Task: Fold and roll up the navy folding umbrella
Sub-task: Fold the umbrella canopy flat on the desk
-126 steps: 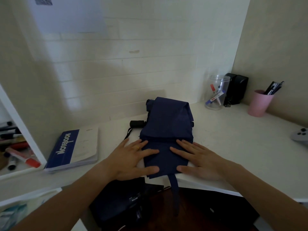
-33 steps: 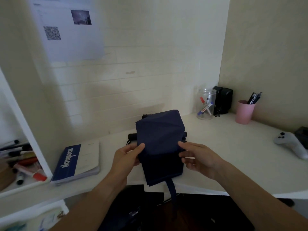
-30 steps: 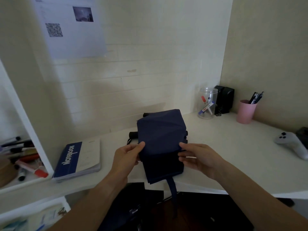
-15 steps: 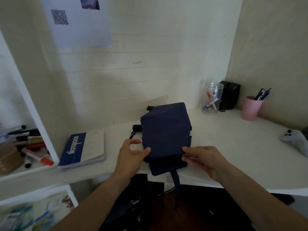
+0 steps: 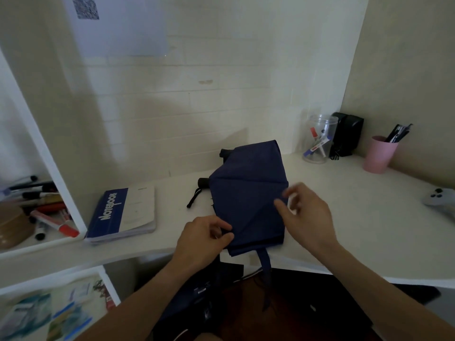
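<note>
While one umbrella [image 5: 248,195] lies folded on the worktop [image 5: 344,217] | left hand [image 5: 202,239] pinches its near corner | right hand [image 5: 305,215] open, blurred | one notebook [image 5: 123,212], two cups.

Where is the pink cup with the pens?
In the head view, the pink cup stands at the far right of the white desk, by the side wall. The black speaker and clear jar stand just to its left.

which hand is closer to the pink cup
Right. The right hand is over the right edge of the umbrella, with bare desk between it and the pink cup. The left hand pinches the umbrella's near left corner, farther away.
</note>
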A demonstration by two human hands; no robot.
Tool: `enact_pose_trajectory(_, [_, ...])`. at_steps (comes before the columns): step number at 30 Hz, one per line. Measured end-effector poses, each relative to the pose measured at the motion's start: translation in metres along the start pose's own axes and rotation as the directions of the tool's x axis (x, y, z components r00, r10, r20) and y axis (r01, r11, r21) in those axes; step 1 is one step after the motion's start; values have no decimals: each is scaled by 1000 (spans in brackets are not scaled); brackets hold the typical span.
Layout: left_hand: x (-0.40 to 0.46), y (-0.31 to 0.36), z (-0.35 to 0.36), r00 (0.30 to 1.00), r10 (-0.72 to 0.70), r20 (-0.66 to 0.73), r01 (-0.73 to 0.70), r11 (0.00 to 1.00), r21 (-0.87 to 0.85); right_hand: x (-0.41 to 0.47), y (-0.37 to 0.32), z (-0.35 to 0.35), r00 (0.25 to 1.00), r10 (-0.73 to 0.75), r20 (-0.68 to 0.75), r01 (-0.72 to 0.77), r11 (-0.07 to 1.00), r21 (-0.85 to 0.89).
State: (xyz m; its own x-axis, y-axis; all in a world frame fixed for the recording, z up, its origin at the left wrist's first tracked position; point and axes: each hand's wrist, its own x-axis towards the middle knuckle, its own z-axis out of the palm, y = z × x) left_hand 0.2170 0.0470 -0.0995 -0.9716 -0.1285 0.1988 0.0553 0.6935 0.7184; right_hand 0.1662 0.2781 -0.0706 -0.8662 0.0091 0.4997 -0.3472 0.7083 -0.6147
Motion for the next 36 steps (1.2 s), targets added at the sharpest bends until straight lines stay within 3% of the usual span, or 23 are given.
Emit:
enact_pose_trajectory(2, [1,0,0,1000,13,2,-13,999,31,13,-4,7,940,-335,72,337,942,-15])
enact_pose_trajectory(3, [1,0,0,1000,20,-2,-20,999,47,19,-2,13,901,-400,167,412,911,-39])
enact_pose_trajectory(5, [0,-2,-1,999,42,-18,-40,996,78,23,10,22,851,-415,322,474,871,-129])
enact_pose_trajectory(10, [1,-11,-3,995,92,47,-100,970,219,3,44,27,770,-376,516,542,812,-217])
enact_pose_trajectory(12, [8,-8,-4,978,208,6,-200,932,302,-1,51,30,751,-341,566,532,820,-211])
enact_pose_trajectory(14, [20,1,-4,872,482,-89,-413,820,396,-4,54,35,740,-341,579,535,821,-201])
enact_pose_trajectory(16, [34,6,1,768,637,66,-590,664,459,-6,56,34,737,-354,575,538,822,-184])
enact_pose_trajectory(18, [42,-1,9,777,528,343,-627,604,491,-3,54,28,744,-365,560,532,831,-166])
enact_pose_trajectory(20, [44,-19,17,797,360,486,-593,621,513,3,48,24,764,-419,490,549,822,-152])
enact_pose_trajectory(22, [43,-29,20,802,324,501,-575,644,505,8,46,27,749,-427,506,569,806,-162])
enact_pose_trajectory(26, [42,-32,15,802,347,486,-582,636,507,9,62,31,619,-175,766,528,815,-241])
enact_pose_trajectory(31, [39,-38,8,809,370,457,-575,662,481,18,64,10,558,-97,824,498,834,-239])
enact_pose_trajectory(32, [36,-37,9,806,372,460,-578,662,478,20,59,4,564,-65,823,404,891,-207])
enact_pose_trajectory(33, [34,-37,10,806,376,457,-578,665,474,25,52,-1,627,-58,777,266,953,-143])
enact_pose_trajectory(35, [34,-39,11,813,400,424,-575,670,470,45,38,-1,885,-68,460,40,997,70])
enact_pose_trajectory(36, [34,-38,12,815,403,417,-573,671,470,60,32,0,965,-10,264,-25,992,127])
